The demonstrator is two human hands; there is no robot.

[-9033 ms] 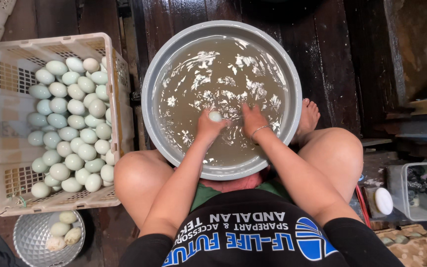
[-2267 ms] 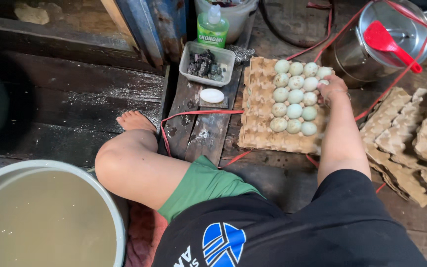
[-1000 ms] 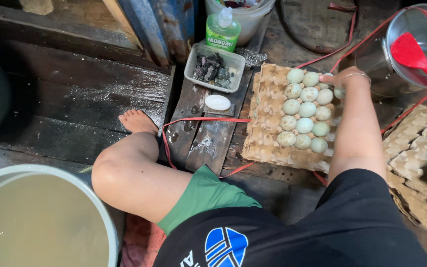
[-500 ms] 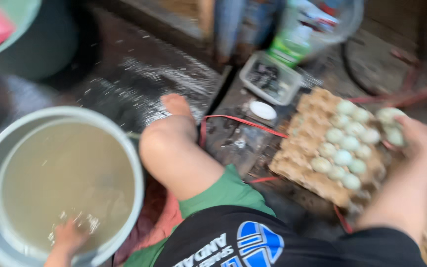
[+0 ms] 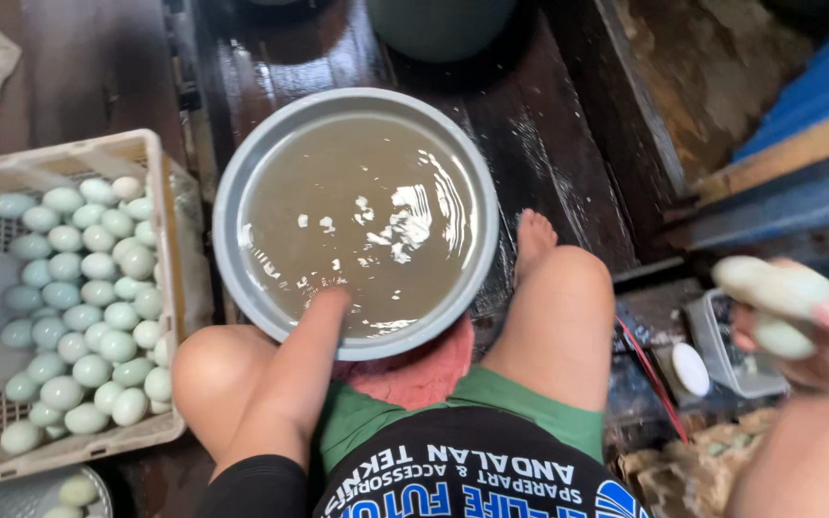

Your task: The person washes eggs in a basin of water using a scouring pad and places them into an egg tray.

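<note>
We are looking straight down over the grey basin (image 5: 242,173) of murky water again, where half a second ago the view was swinging across from the cardboard egg tray, which has now dropped out of sight. Our left hand (image 5: 330,297) is plunging into the water at the near rim, as it was already doing in that blurred frame; it is sunk past the wrist, so we cannot tell whether its fingers are spread or curled. Our right hand (image 5: 798,331), earlier reaching over the tray, is now lifting at the right edge, blurred, fingers wrapped around two pale eggs (image 5: 774,288). The plastic crate (image 5: 160,288) of pale green eggs is sitting left of the basin, touching our left knee.
</note>
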